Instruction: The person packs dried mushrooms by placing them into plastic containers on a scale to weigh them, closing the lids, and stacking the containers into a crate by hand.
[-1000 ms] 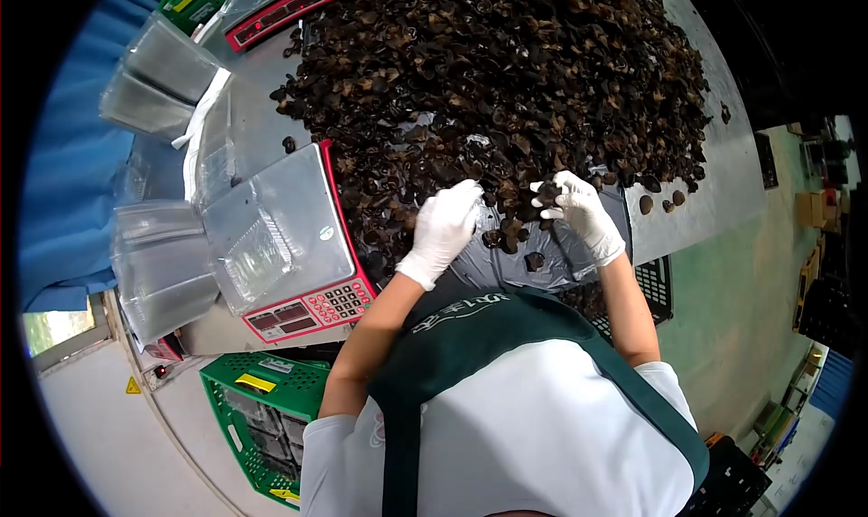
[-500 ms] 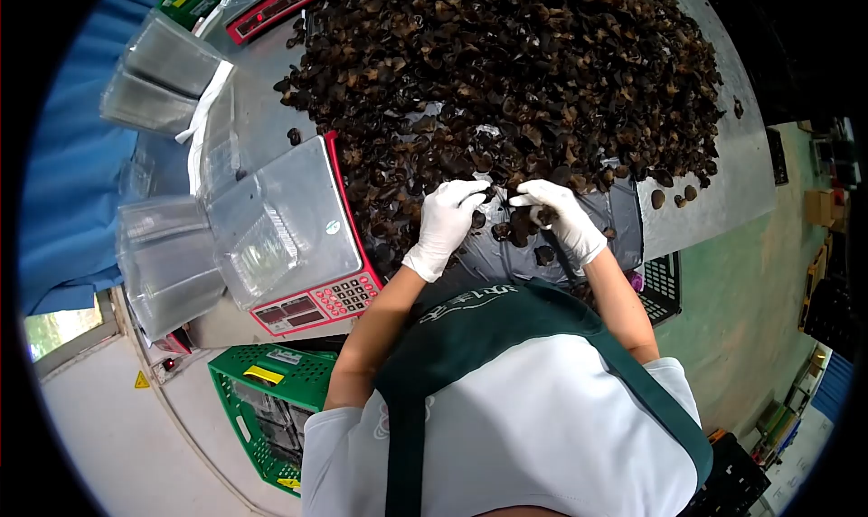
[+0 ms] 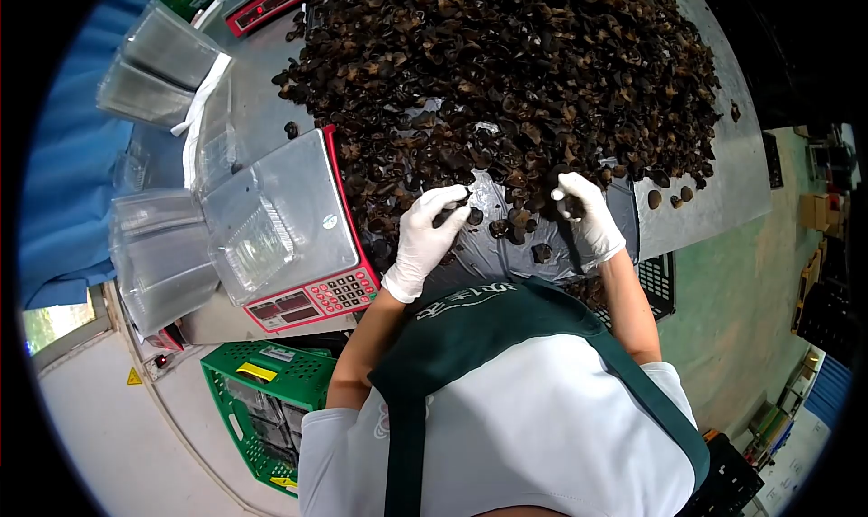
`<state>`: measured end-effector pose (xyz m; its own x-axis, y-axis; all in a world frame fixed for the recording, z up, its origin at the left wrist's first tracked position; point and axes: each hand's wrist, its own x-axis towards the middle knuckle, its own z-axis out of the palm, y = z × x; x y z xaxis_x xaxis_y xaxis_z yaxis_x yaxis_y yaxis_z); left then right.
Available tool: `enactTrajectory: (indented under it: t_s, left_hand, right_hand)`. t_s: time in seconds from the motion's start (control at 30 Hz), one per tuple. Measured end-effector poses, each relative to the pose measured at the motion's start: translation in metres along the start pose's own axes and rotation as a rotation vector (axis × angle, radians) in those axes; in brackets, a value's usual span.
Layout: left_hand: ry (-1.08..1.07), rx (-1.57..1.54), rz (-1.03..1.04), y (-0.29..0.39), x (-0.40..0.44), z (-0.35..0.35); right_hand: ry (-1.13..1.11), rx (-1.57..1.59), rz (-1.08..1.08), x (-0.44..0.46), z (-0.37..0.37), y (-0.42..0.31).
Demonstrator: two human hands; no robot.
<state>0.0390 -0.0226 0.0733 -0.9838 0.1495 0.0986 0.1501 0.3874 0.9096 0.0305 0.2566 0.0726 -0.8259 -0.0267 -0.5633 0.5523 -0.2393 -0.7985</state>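
A wide heap of dark brown wood ear mushrooms covers the table in front of me. My left hand, in a white glove, is curled at the heap's near edge with a dark mushroom piece pinched at its fingertips. My right hand, gloved too, bends its fingers around a dark mushroom piece, partly hidden by the glove. Between both hands a few loose mushrooms lie on grey plastic sheeting. A shiny patch of the sheeting shows near my left fingertips.
Left of me stands a red digital scale with a clear plastic tray on its plate. Stacked clear trays sit beyond it. A green crate with packed trays is below, and a black crate at the right. Another scale stands farther back.
My hands have moved apart, the left toward the left and the right toward the right. Some mushrooms between them have shifted, baring more of the sheeting.
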Motion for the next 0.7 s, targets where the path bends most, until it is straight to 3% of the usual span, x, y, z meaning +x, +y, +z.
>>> enactTrajectory:
  t_s: [0.03, 0.07, 0.17, 0.3, 0.47, 0.57, 0.7]
  left_hand:
    - [0.005, -0.004, -0.029, -0.002, -0.002, -0.003]
    - [0.011, -0.007, -0.057, -0.005, -0.005, -0.006]
    - [0.036, 0.0, -0.079, -0.014, -0.01, -0.008]
    - [0.065, 0.037, -0.062, -0.014, -0.011, -0.007]
    - [0.081, 0.062, -0.037, -0.014, -0.013, -0.005]
    - [0.077, 0.056, -0.03, -0.017, -0.013, -0.004]
    - [0.057, 0.033, -0.041, -0.012, -0.01, -0.001]
  right_hand:
    - [0.068, -0.176, -0.037, 0.001, 0.007, -0.001]
    - [0.003, -0.358, -0.251, 0.012, 0.003, 0.013]
    - [0.127, -1.195, -0.363, 0.016, 0.024, 0.017]
    - [0.04, -1.383, -0.437, 0.034, 0.029, 0.039]
    - [0.099, -1.185, -0.458, 0.026, 0.027, 0.031]
    - [-0.015, -0.628, -0.219, 0.02, 0.016, 0.029]
    - [-0.096, -0.331, -0.158, 0.014, 0.016, 0.021]
